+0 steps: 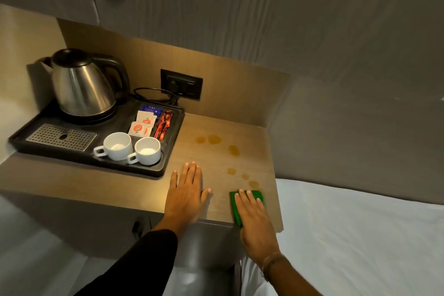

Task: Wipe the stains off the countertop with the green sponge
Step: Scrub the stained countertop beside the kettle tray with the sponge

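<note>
Green sponge is pressed flat against the wooden countertop near its front right corner by the right hand, whose fingers are laid straight across it rather than curled around it. Amber stains are scattered just beyond the sponge, running toward the back panel. The left hand is rested palm down, fingers spread, empty, on the bare wood beside a black tray. On the tray are seen a steel kettle, two white cups and sachets.
</note>
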The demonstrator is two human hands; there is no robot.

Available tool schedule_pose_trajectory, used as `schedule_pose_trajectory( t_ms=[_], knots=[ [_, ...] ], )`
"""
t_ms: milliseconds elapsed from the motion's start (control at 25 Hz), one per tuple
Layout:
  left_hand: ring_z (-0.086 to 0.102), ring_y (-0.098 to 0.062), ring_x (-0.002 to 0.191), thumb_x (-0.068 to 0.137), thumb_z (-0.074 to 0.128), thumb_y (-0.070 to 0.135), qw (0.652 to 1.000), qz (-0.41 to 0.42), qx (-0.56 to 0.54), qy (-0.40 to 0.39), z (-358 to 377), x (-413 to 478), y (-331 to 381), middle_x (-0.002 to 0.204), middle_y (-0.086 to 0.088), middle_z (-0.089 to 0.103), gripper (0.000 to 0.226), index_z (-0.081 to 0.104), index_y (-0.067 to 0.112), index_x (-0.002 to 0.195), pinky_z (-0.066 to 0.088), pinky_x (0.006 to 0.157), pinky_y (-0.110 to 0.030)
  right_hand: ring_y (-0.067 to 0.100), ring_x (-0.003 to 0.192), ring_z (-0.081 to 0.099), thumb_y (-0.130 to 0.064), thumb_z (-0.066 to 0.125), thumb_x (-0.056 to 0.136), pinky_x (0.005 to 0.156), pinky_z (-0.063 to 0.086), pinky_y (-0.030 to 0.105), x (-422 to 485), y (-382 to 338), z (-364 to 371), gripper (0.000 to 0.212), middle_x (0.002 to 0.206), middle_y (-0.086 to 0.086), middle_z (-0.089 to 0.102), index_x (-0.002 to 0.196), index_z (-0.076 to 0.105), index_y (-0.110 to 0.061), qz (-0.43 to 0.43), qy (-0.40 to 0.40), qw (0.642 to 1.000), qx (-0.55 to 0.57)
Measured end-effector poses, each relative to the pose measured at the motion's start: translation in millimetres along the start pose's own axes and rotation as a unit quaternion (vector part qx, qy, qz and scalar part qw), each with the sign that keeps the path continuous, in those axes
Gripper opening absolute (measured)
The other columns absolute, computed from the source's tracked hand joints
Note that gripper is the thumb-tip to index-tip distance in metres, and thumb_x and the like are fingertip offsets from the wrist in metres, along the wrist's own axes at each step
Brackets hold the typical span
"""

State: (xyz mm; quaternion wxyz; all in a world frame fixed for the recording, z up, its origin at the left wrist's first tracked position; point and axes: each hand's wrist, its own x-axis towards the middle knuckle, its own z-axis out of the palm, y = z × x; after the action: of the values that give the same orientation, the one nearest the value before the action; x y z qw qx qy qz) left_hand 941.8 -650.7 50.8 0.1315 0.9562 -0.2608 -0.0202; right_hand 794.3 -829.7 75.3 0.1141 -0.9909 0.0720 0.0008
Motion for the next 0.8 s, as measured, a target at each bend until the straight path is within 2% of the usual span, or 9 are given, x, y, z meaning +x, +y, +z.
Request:
schedule_pose_trajectory(
  t_ms=[80, 160, 320, 360, 440, 560, 640, 720, 800],
  knots=[
    [0.006, -0.03, 0.159, 0.105, 0.03, 0.058, 0.999, 0.003, -0.027, 0.022, 12.4, -0.3, -5.3, 0.174, -0.013, 0.016, 0.076, 0.017, 0.01, 0.163, 0.008, 0.128, -0.058, 0.009, 0.153, -0.016, -0.001, 0.047, 0.096, 0.127, -0.005, 0.039, -18.3, 16.9, 7.1, 0.089, 0.164, -0.016, -0.015, 0.152, -0.012, -0.037, -0.032, -0.017, 0.999, -0.009],
    [0.008, -0.029, 0.159, 0.104, 0.027, 0.058, 0.999, 0.003, -0.03, 0.032, 19.8, 0.0, -9.4, 0.173, -0.012, 0.018, 0.076, 0.019, 0.011, 0.163, 0.009, 0.128, -0.058, 0.006, 0.151, -0.018, 0.001, 0.047, 0.094, 0.128, -0.001, 0.04, -18.7, 42.7, 0.8, 0.092, 0.161, -0.019, -0.018, 0.151, -0.012, -0.04, -0.03, -0.023, 0.999, -0.008],
    [0.004, -0.028, 0.159, 0.104, 0.023, 0.059, 1.0, -0.001, -0.008, 0.03, 23.6, 2.3, -9.0, 0.174, -0.011, 0.015, 0.076, 0.014, 0.014, 0.164, 0.01, 0.128, -0.058, 0.022, 0.156, 0.008, -0.003, 0.056, 0.093, 0.128, 0.007, 0.042, 46.1, 39.8, -19.6, 0.079, 0.166, -0.007, 0.009, 0.158, 0.015, -0.023, 0.081, 0.029, 0.995, 0.058],
    [0.005, -0.028, 0.159, 0.104, 0.024, 0.059, 1.0, -0.001, -0.01, 0.028, 23.3, 2.4, -9.7, 0.174, -0.01, 0.015, 0.076, 0.014, 0.014, 0.164, 0.011, 0.128, -0.058, 0.021, 0.156, 0.008, -0.004, 0.055, 0.093, 0.128, 0.006, 0.042, 56.0, 28.6, -20.9, 0.079, 0.166, -0.006, 0.01, 0.158, 0.015, -0.023, 0.079, 0.027, 0.994, 0.064],
    [0.007, -0.028, 0.159, 0.104, 0.027, 0.059, 0.999, -0.002, -0.013, 0.031, 22.7, 1.1, -11.4, 0.174, -0.01, 0.017, 0.075, 0.016, 0.014, 0.164, 0.012, 0.127, -0.058, 0.016, 0.156, 0.0, -0.005, 0.054, 0.093, 0.128, 0.001, 0.04, 47.0, 17.7, -13.4, 0.083, 0.166, -0.011, 0.002, 0.157, 0.007, -0.029, 0.011, -0.013, 0.998, 0.066],
    [0.01, -0.028, 0.159, 0.105, 0.029, 0.059, 1.0, -0.006, -0.014, 0.025, 21.4, 0.5, -9.8, 0.173, -0.01, 0.02, 0.074, 0.019, 0.015, 0.163, 0.013, 0.127, -0.057, 0.01, 0.155, -0.005, -0.002, 0.048, 0.086, 0.128, -0.001, 0.04, 7.0, 55.3, -14.1, 0.089, 0.162, -0.02, -0.009, 0.152, -0.002, -0.037, -0.085, -0.073, 0.993, 0.042],
    [0.012, -0.027, 0.158, 0.105, 0.029, 0.06, 0.999, -0.008, -0.012, 0.038, 23.1, 0.2, -9.3, 0.173, -0.008, 0.023, 0.073, 0.02, 0.016, 0.163, 0.012, 0.127, -0.056, 0.015, 0.156, 0.003, 0.0, 0.048, 0.082, 0.128, 0.004, 0.045, 27.6, 75.3, -20.3, 0.088, 0.165, -0.014, 0.001, 0.155, 0.01, -0.03, -0.062, -0.041, 0.996, 0.056],
    [0.011, -0.025, 0.159, 0.106, 0.029, 0.06, 0.999, -0.012, -0.02, 0.036, 22.4, 0.0, -8.7, 0.173, -0.006, 0.021, 0.072, 0.02, 0.018, 0.163, 0.01, 0.127, -0.055, 0.02, 0.155, 0.01, 0.007, 0.049, 0.083, 0.128, 0.006, 0.045, 75.5, 61.3, -24.7, 0.083, 0.166, -0.005, 0.016, 0.156, 0.021, -0.021, 0.005, 0.013, 0.996, 0.084],
    [0.007, -0.023, 0.159, 0.106, 0.027, 0.059, 0.999, -0.015, -0.019, 0.043, 20.9, -0.6, -7.7, 0.174, -0.005, 0.018, 0.072, 0.018, 0.018, 0.164, 0.008, 0.127, -0.055, 0.017, 0.155, 0.006, 0.007, 0.048, 0.088, 0.128, 0.003, 0.042, 101.3, 28.9, -25.3, 0.08, 0.166, -0.005, 0.017, 0.156, 0.02, -0.023, 0.005, 0.01, 0.994, 0.108]
  ],
)
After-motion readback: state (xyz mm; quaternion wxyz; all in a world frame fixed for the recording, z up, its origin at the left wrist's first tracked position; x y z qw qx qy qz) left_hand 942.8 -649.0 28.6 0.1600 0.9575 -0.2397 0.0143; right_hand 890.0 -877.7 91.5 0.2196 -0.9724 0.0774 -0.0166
